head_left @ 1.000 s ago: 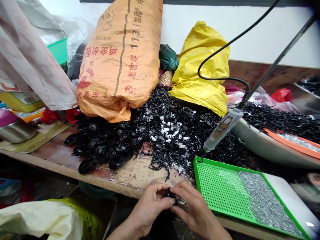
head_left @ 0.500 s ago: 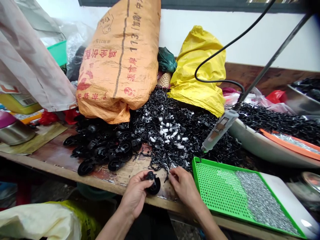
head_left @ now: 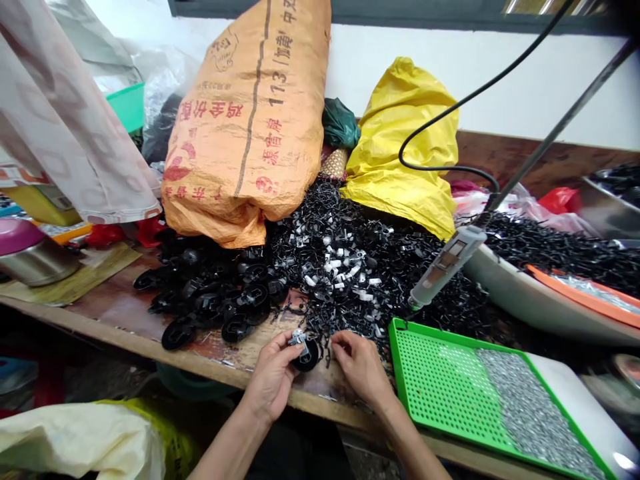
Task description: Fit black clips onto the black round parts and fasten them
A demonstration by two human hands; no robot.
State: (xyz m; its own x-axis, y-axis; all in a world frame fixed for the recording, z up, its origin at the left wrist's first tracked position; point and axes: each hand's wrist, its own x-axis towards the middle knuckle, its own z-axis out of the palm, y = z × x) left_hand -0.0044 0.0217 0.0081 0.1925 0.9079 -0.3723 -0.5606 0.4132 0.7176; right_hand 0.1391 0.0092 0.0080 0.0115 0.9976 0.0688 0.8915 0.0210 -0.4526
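Observation:
My left hand [head_left: 274,375] holds a round black part [head_left: 306,356] by its edge, with a grey-silver piece [head_left: 299,339] on top near the thumb. Just right of it, my right hand [head_left: 361,367] has its fingers pinched together beside a small dark strip [head_left: 328,352]; whether the fingertips hold it is too small to tell. Behind both hands lies a heap of small black pieces [head_left: 345,307] with white bits [head_left: 340,263] among them. More round black parts [head_left: 215,293] are piled to the left.
A green perforated tray [head_left: 440,373] with small metal pieces [head_left: 540,407] lies at the right. Above it hangs a clear-bodied electric screwdriver [head_left: 447,267]. An orange sack [head_left: 250,127] and yellow bag [head_left: 405,147] stand behind. At the left is a steel container [head_left: 43,257].
The part in my left hand is turned, so a grey-silver piece now shows on it. My right hand has shifted slightly left. The whole view has moved a little.

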